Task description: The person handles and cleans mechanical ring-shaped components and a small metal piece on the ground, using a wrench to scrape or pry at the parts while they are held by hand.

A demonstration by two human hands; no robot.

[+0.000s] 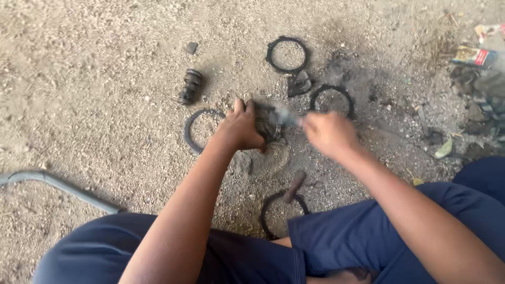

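- Your left hand (pixel 241 126) clamps a dark, grimy part (pixel 267 122) against the dirt ground (pixel 94 63) at centre frame.
- Your right hand (pixel 329 132) is closed around a blurred tool (pixel 286 118) whose tip meets that part; what kind of tool, you cannot tell.
- Judging by the layout, stripping looks well along: four black rings (pixel 287 54) lie loose around it, and a ribbed rubber boot (pixel 190 86) sits upper left.
- The gripped part remains in hand, unfinished.
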